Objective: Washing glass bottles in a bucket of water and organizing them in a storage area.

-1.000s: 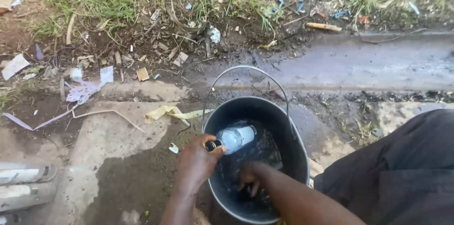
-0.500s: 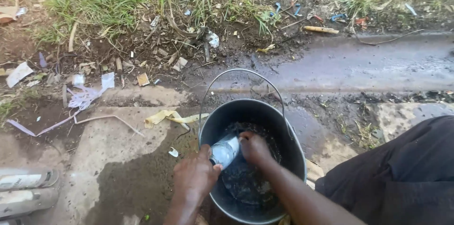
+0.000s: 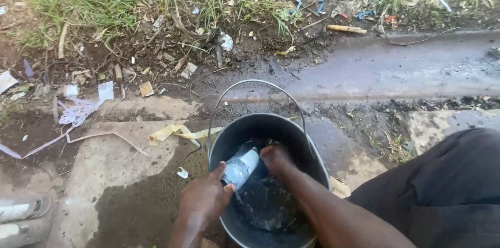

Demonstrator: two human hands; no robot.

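Your right hand (image 3: 275,158) has slid up to the far end of the clear bottle (image 3: 240,167).
Your left hand (image 3: 207,198) clamps the bottle's near end, right fingers curl over its far end, inside the dark bucket (image 3: 291,131) on wet concrete.

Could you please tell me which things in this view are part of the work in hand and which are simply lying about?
In use:
left hand
right hand
clear bottle
dark bucket

Lying about:
yellow peel strip
paper scraps
sandals
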